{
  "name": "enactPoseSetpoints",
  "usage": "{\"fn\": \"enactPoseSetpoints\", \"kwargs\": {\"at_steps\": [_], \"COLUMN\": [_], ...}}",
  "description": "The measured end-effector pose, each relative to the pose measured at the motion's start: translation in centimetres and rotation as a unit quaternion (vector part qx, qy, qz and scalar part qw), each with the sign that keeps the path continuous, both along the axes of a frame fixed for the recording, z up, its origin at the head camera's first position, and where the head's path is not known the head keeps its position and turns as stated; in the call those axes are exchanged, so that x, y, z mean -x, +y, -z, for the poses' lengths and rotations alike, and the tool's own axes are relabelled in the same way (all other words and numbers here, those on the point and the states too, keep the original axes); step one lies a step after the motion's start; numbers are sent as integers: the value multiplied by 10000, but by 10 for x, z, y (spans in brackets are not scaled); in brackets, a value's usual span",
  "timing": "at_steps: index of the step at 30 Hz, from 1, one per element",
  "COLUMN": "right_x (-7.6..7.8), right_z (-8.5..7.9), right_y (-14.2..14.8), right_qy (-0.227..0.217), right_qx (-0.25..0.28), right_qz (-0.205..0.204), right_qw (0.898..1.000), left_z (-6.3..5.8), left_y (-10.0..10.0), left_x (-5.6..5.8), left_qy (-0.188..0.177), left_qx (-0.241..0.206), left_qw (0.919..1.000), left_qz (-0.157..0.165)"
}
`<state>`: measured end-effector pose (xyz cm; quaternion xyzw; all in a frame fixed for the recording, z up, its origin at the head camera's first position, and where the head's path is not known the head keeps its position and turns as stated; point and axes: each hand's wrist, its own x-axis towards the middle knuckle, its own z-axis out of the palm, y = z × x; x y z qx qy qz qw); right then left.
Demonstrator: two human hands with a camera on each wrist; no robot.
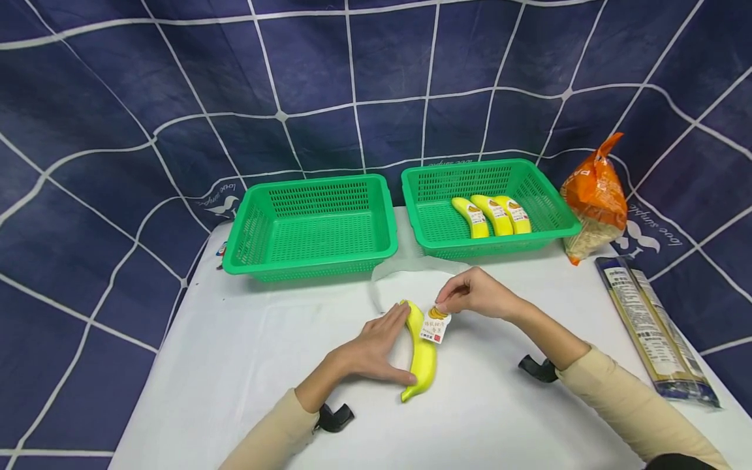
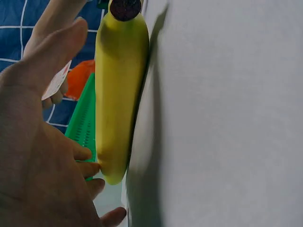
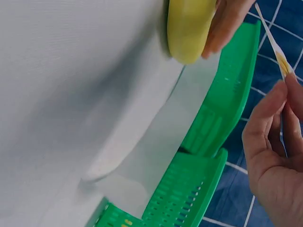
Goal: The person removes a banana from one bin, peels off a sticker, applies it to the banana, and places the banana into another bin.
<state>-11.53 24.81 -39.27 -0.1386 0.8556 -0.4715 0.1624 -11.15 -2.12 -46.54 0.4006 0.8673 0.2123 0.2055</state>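
Note:
A yellow banana [image 1: 424, 365] lies lengthwise on the white table. My left hand [image 1: 373, 349] rests along its left side, fingers extended near the upper end and thumb near the lower tip. Just above the banana's right side, my right hand [image 1: 478, 294] pinches a white sticker [image 1: 433, 326] printed with bananas and characters, between thumb and index finger. The right wrist view shows the sticker [image 3: 277, 49] edge-on, slightly bent and apart from the banana [image 3: 189, 33]. In the left wrist view, left fingertips meet the far end of the banana [image 2: 120, 94]; the thumb stands off it.
A curled translucent strip [image 1: 405, 264] lies beyond the hands. Behind it stand a bare green basket [image 1: 311, 266] and another green basket [image 1: 490, 247] holding three labelled bananas [image 1: 492, 214]. At the right are an orange-topped bag [image 1: 596, 196] and long flat packets [image 1: 652, 333].

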Motion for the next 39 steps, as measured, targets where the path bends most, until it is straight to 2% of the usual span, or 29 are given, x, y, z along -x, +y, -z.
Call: {"fn": "enactPoseSetpoints", "kwargs": {"at_steps": [7, 12, 23, 39], "right_x": [7, 15, 25, 30], "right_z": [4, 9, 13, 14], "right_y": [-17, -28, -36, -39], "right_qy": [-280, -366, -389, -339], "right_qx": [-48, -264, -757, -836], "right_qz": [-770, -1107, -1102, -1096], "right_qw": [9966, 9928, 9903, 9899], "left_z": [5, 5, 5, 2], "left_y": [1, 1, 3, 1], "left_x": [0, -1, -2, -1], "left_qy": [62, 77, 120, 87], "left_qx": [137, 51, 116, 141], "left_qw": [9999, 9999, 9997, 9998], "left_qz": [82, 124, 156, 97]}}
